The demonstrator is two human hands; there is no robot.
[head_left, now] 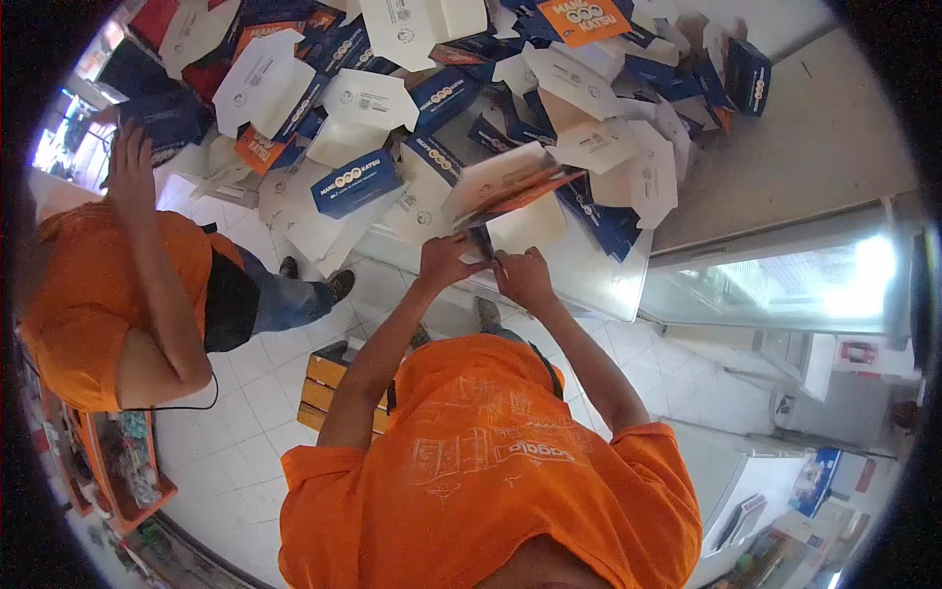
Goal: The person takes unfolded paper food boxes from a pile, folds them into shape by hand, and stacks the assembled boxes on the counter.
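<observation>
A food carton (505, 185), blue, orange and white, stands tilted above the table edge, slightly smeared by motion. My left hand (450, 262) pinches its lower left side, fingers closed. Close beside it, my right hand (525, 278) has its fingers closed on the lower right of the same carton. The exact fold under the fingertips is too small to tell. Just beyond lies a heap of similar cartons with white insides (365, 106) and printed blue sides. One blue carton (355, 185) faces me, left of my hands.
On the left, a co-worker (118, 304) in an orange shirt holds a dark blue carton (165, 123). A wooden stool (319, 388) stands on the tiled floor at my left. A glass-topped cabinet (785, 280) is at right, beside the table (785, 128).
</observation>
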